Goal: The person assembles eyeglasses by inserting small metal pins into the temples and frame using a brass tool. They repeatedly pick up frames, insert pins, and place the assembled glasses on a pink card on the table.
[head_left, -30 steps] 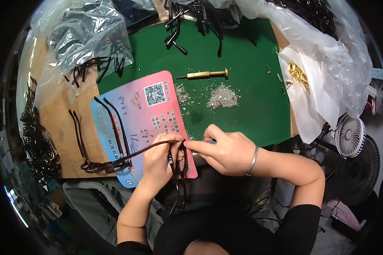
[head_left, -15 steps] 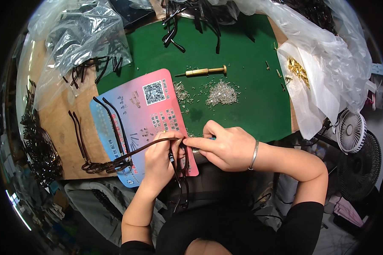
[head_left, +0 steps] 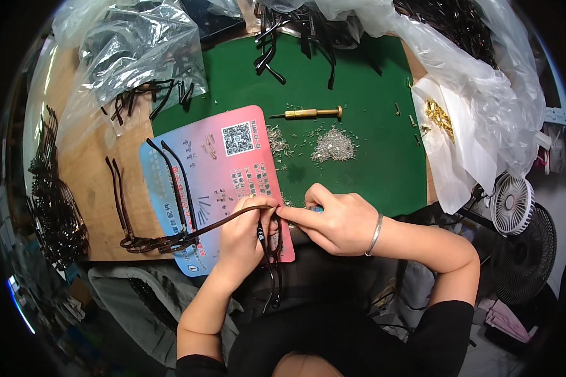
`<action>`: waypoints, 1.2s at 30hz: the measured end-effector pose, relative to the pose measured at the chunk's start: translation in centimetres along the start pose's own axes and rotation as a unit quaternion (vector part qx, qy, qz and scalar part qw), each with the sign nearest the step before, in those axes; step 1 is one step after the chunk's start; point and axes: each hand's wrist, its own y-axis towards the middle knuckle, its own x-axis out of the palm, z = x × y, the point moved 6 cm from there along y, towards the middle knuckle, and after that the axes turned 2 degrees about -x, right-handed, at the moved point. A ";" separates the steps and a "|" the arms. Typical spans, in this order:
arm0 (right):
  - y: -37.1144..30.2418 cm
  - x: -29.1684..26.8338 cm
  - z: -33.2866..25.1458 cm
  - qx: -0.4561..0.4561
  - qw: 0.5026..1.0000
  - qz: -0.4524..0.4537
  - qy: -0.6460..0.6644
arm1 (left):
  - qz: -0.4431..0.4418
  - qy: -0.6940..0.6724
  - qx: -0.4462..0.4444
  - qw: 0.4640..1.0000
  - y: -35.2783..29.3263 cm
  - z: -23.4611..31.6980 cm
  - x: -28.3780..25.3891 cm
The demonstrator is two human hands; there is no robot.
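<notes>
My left hand [head_left: 242, 242] is closed around a dark eyeglass frame [head_left: 270, 267], whose black parts hang below the fingers. A brown temple arm [head_left: 233, 217] runs from the fingertips down to the left. Pressed up against the frame by its index fingertip is my right hand [head_left: 343, 223], its fingers curled. Something small with a blue-green end [head_left: 316, 208] shows between them; most of it is hidden. To the left, glasses [head_left: 148, 244] lie with temples pointing away, partly over a pink-and-blue printed mat [head_left: 267, 166].
A brass screwdriver [head_left: 308, 114] lies on the green mat [head_left: 377, 163], beyond a heap of tiny silver screws [head_left: 333, 146]. Gold parts [head_left: 439, 118] rest on white wrapping at right. Black temples [head_left: 270, 56] and plastic bags [head_left: 141, 53] sit at the back. A fan [head_left: 512, 204] stands at right.
The whole view has shifted slightly, moving the table items right and a little down. Both hands stay together at the frame, with almost the same grip.
</notes>
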 end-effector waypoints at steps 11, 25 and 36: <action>1.3 -0.2 0.3 -0.092 0.986 -0.046 -0.131 | 0.011 0.027 0.001 1.000 0.1 -0.3 0.1; 1.6 0.2 0.4 -0.093 0.990 -0.047 -0.096 | 0.025 0.054 -0.001 0.998 0.0 -0.2 0.1; -0.2 -1.9 0.1 -0.035 0.991 -0.050 -0.115 | 0.157 0.132 0.086 0.975 3.0 2.4 -3.0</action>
